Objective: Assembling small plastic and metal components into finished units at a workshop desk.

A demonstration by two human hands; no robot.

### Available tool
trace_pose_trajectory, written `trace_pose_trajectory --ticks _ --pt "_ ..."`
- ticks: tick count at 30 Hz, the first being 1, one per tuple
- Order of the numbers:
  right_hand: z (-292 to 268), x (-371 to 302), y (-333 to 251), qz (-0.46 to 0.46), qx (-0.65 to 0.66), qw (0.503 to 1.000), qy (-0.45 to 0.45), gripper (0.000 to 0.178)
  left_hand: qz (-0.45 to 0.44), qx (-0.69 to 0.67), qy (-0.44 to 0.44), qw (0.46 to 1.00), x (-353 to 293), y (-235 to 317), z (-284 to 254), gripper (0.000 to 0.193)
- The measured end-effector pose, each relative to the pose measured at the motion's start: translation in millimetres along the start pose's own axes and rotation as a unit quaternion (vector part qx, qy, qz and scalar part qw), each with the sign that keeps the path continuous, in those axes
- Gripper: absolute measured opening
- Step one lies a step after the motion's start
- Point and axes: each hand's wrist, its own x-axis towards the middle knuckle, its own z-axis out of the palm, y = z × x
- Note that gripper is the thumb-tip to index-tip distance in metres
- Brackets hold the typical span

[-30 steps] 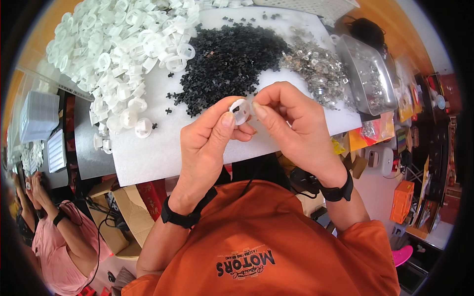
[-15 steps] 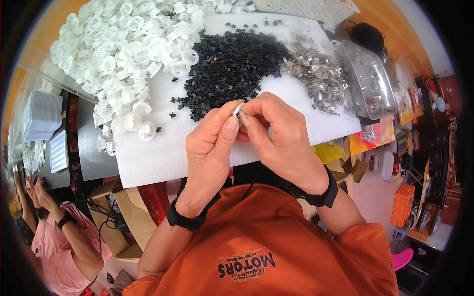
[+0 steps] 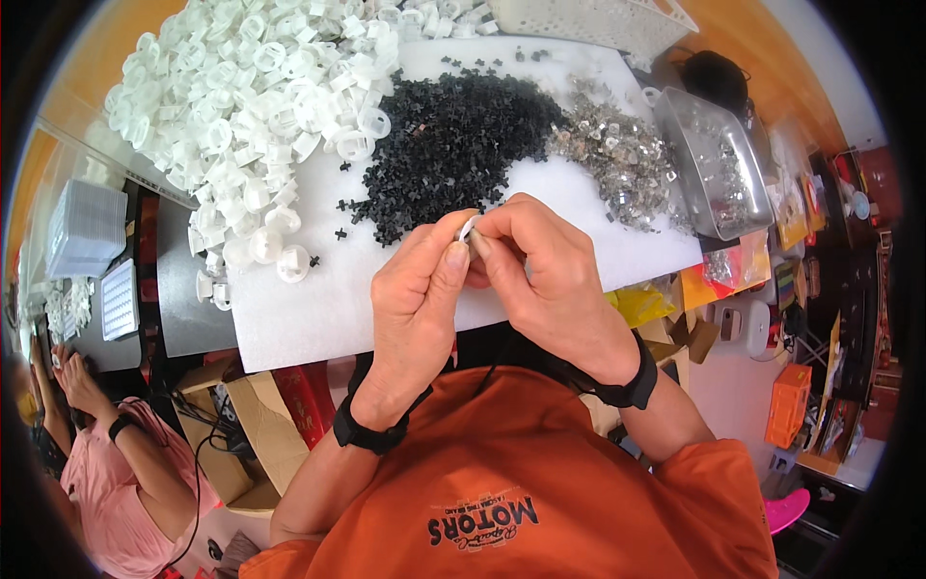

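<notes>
My left hand (image 3: 422, 294) and my right hand (image 3: 550, 280) meet fingertip to fingertip above the near edge of a white foam sheet (image 3: 318, 314). Between their thumbs and forefingers they pinch a small white plastic ring-shaped part (image 3: 468, 228), seen nearly edge-on; most of it is covered by the fingers. Just beyond my hands lies a heap of small black cross-shaped pieces (image 3: 453, 135). Right of that spreads a pile of small shiny metal pieces (image 3: 622, 159). A large mound of white ring-topped plastic parts (image 3: 241, 106) fills the far left.
A clear plastic bin (image 3: 719, 164) with metal pieces stands at the right, a white perforated basket (image 3: 588, 21) at the back. Stacked pale trays (image 3: 89, 227) sit on the left table. Another person in a pink shirt (image 3: 135, 482) works there. Open cardboard boxes (image 3: 260, 425) stand below the table edge.
The white part stays pinched between both hands, with only slight finger movement. The whole view has shifted a little.
</notes>
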Motion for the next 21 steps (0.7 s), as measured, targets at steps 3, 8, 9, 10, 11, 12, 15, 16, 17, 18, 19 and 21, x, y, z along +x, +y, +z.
trace_pose_trajectory --ticks 3,8,9,10,11,12,15,16,17,18,19,21 --pt "-5 0 -2 0.017 0.013 1.000 -0.017 0.007 -0.010 -0.017 -0.007 1.000 -3 -1 0 0.030" --pt "-28 4 -4 0.130 0.025 0.989 -0.059 0.011 -0.056 -0.088 -0.023 0.994 -4 2 0 0.032" --pt "-29 4 -4 0.152 0.044 0.982 -0.103 0.013 -0.068 -0.098 -0.021 0.993 -5 3 0 0.032" --pt "-29 5 -5 0.174 0.061 0.972 -0.144 0.015 -0.080 -0.109 -0.020 0.991 -4 4 0 0.032" --pt "-28 5 -5 0.157 0.051 0.976 -0.140 0.017 -0.077 -0.110 -0.021 0.991 -3 5 0 0.032" --pt "-27 6 -7 0.154 0.049 0.977 -0.139 0.017 -0.089 -0.121 -0.028 0.988 -2 7 0 0.030" --pt "-28 8 -12 0.160 0.064 0.974 -0.146 0.018 -0.090 -0.122 -0.044 0.987 1 3 -2 0.027" --pt "-26 7 -11 0.147 0.068 0.975 -0.149 0.017 -0.087 -0.111 -0.051 0.989 1 1 -4 0.026" --pt "-25 8 -11 0.133 0.072 0.977 -0.153 0.017 -0.089 -0.115 -0.033 0.989 1 4 -2 0.023" --pt "-25 10 -12 0.125 0.068 0.978 -0.151 0.017 -0.080 -0.115 -0.035 0.990 1 5 -1 0.023" --pt "-25 12 -14 0.144 0.070 0.973 -0.164 0.017 -0.088 -0.122 -0.028 0.988 -1 5 -2 0.023" --pt "-24 16 -15 0.186 0.087 0.961 -0.187 0.020 -0.098 -0.135 -0.019 0.986 -1 5 -4 0.024"
